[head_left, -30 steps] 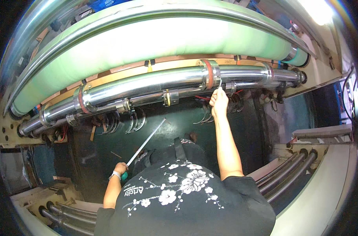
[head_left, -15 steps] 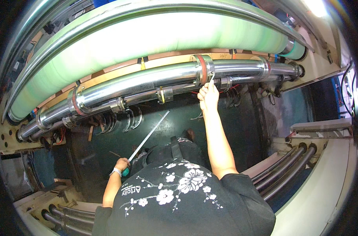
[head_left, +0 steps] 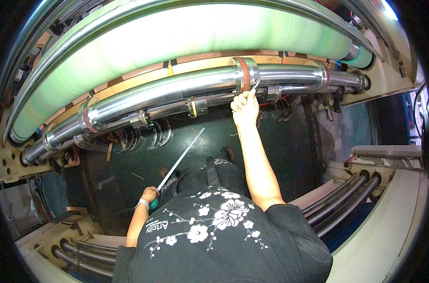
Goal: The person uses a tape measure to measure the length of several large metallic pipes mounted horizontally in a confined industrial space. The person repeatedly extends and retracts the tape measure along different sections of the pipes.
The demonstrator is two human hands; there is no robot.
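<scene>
My right hand [head_left: 245, 107] is closed round a small silver hex key [head_left: 255, 87], its tip at the side of a metal collar [head_left: 254, 71]. This collar carries a red band [head_left: 244, 74] and sits on a thick polished shaft [head_left: 177, 89]. Low on the left, my left hand [head_left: 150, 193] grips a tape measure [head_left: 154, 203] with a green case, partly hidden by the hand. Its pale blade [head_left: 184, 154] sticks out stiffly up and to the right, over the dark floor, its end short of the shafts.
Beyond the shafts lies a wide pale-green roller [head_left: 177, 42]. A thinner lower shaft [head_left: 169, 114] bears more collars, and curved metal rings [head_left: 162, 134] hang beneath it. Machine side frames with dark bars [head_left: 346, 207] flank me on both sides.
My right hand has turned slightly and shifted a little down and left, with the key still at the collar. The left hand holds the tape measure much as before; the view has shifted slightly.
</scene>
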